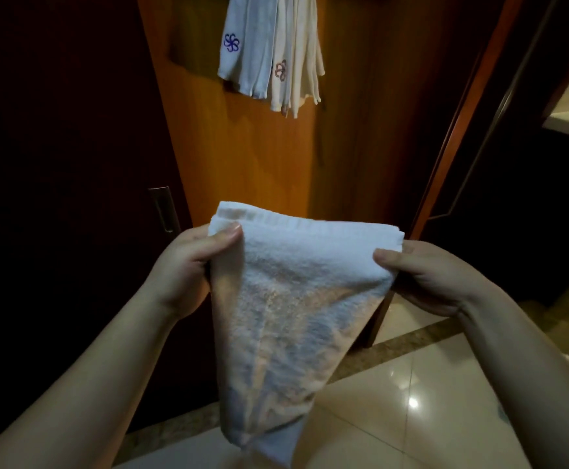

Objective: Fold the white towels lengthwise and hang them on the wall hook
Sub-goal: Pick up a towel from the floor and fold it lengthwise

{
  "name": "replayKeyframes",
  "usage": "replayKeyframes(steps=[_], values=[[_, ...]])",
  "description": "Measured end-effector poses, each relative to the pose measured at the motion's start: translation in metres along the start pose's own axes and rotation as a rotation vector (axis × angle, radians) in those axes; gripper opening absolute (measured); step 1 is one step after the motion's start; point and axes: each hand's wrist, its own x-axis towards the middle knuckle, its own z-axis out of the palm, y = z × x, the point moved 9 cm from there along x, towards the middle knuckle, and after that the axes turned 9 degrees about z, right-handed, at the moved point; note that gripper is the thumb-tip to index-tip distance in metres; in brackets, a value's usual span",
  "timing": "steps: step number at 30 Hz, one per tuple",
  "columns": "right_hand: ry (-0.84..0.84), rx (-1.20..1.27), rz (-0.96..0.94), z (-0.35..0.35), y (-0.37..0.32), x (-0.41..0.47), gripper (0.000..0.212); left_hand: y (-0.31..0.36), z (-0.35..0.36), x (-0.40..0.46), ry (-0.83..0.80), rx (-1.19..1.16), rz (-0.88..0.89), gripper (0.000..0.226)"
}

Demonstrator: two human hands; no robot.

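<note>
A wooden wall panel point(249, 157) fills the background, with several towels already hung point(269, 55) near its top; the hook itself is out of view. In front of it the white towel point(283, 316) hangs in the air above the tiled floor point(411, 384), apparently folded narrow. The left hand point(188, 265) and right hand point(435, 275) each pinch an upper corner. It looks soft, light and limp, so the top edge is the place to grip.
</note>
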Motion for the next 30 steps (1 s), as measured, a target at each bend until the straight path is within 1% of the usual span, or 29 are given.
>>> replayKeyframes(steps=[3, 5, 8, 9, 10, 12, 14, 16, 19, 20, 22, 24, 26, 28, 30], values=[[0.005, -0.024, -0.096, 0.001, -0.003, 0.0, 0.043, -0.004, -0.005, -0.003, 0.023, -0.026, 0.02, 0.031], [0.031, -0.046, -0.167, 0.005, -0.006, -0.002, 0.05, -0.006, -0.01, -0.004, 0.081, -0.055, 0.021, 0.03], [0.184, -0.01, -0.247, -0.001, -0.006, 0.001, 0.058, -0.014, -0.015, -0.005, 0.15, -0.046, 0.01, 0.029], [0.218, 0.01, -0.28, -0.004, -0.005, 0.003, 0.057, -0.018, -0.013, -0.006, 0.153, -0.032, -0.003, 0.028], [0.215, 0.032, -0.299, -0.005, -0.003, 0.007, 0.053, -0.024, -0.013, -0.007, 0.155, -0.024, -0.02, 0.027], [0.158, 0.102, -0.241, -0.005, 0.01, 0.018, 0.049, -0.039, -0.015, -0.007, 0.192, -0.043, -0.075, 0.026], [0.12, 0.198, -0.086, -0.009, 0.033, 0.031, 0.047, -0.058, -0.021, -0.008, 0.25, -0.073, -0.16, 0.028], [0.144, 0.259, 0.055, -0.015, 0.059, 0.039, 0.042, -0.078, -0.029, -0.011, 0.311, -0.059, -0.249, 0.025], [0.284, 0.317, 0.154, -0.021, 0.086, 0.042, 0.038, -0.102, -0.033, -0.024, 0.396, -0.018, -0.316, 0.022], [0.344, 0.353, 0.156, -0.021, 0.092, 0.039, 0.036, -0.108, -0.032, -0.028, 0.411, 0.0, -0.32, 0.023], [0.488, 0.389, 0.103, -0.019, 0.1, 0.028, 0.032, -0.115, -0.028, -0.037, 0.435, 0.059, -0.312, 0.022], [0.643, 0.29, 0.024, -0.009, 0.102, 0.01, 0.031, -0.113, -0.022, -0.046, 0.479, 0.138, -0.28, 0.033], [0.742, 0.131, -0.056, 0.015, 0.095, -0.007, 0.037, -0.107, -0.009, -0.054, 0.493, 0.207, -0.217, 0.04], [0.755, -0.003, -0.136, 0.043, 0.088, -0.018, 0.038, -0.1, 0.008, -0.066, 0.494, 0.241, -0.175, 0.034], [0.724, -0.112, -0.176, 0.066, 0.084, -0.023, 0.034, -0.092, 0.03, -0.075, 0.447, 0.224, -0.132, 0.029]])
